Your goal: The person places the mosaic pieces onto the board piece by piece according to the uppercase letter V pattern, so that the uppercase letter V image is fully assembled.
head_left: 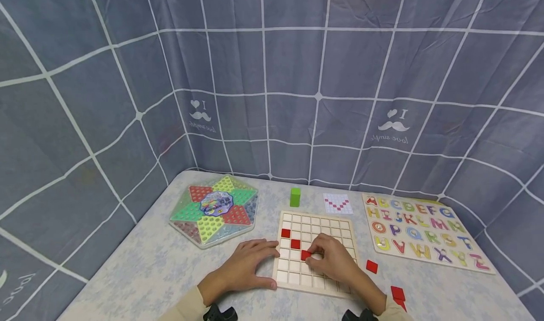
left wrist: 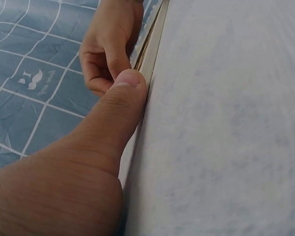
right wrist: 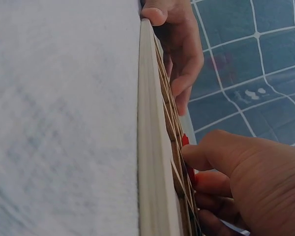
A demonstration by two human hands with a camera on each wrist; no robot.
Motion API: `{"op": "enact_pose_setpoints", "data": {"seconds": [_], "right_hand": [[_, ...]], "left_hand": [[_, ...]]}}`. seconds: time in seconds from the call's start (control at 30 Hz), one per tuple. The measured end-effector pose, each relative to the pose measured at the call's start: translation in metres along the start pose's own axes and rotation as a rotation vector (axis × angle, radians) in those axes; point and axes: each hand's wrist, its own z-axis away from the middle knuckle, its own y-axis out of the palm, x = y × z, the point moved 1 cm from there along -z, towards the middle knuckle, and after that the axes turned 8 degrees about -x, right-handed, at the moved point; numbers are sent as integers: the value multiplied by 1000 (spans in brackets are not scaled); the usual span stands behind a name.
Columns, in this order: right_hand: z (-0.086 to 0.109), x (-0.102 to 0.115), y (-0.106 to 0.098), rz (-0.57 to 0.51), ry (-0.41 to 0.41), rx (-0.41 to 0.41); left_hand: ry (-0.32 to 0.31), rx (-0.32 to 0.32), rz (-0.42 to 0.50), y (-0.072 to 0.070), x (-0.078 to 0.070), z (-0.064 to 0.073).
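A wooden grid board (head_left: 293,277) with square cells lies on the table. My left hand (head_left: 250,260) rests at its left edge with fingers extended; in the left wrist view the thumb (left wrist: 113,105) touches the board's side. Over the grid, my right hand (head_left: 333,259) pinches a red square tile (head_left: 305,255) between thumb and fingers. That red tile (right wrist: 189,160) appears edge-on in the right wrist view, at the grid surface. Two other red tiles, an upper one (head_left: 285,233) and a lower one (head_left: 295,244), sit in cells along a diagonal toward the pinched tile.
Right of the board lie a loose red tile (head_left: 371,266) and more red tiles (head_left: 397,292), partly overlapping. Behind it are a green block (head_left: 295,197) and a pattern card (head_left: 337,203). A star-patterned game board (head_left: 216,219) lies left, an alphabet board (head_left: 425,231) right.
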Motion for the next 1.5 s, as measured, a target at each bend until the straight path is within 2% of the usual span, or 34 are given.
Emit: {"op": "enact_pose_setpoints", "data": {"seconds": [0.23, 0.9, 1.1, 1.37, 1.5], "right_hand": [[-2, 1, -1, -51, 15, 15], [-5, 1, -2, -84, 71, 50], [-6, 4, -3, -100, 45, 55], [-3, 4, -2, -48, 44, 90], [-1, 0, -2, -81, 47, 107]], "left_hand": [[-4, 6, -9, -1, 0, -1], [-9, 8, -7, -2, 2, -3], [-4, -3, -15, -3, 2, -2], [1, -1, -2, -2, 1, -1], [-3, -1, 8, 0, 0, -1]]}}
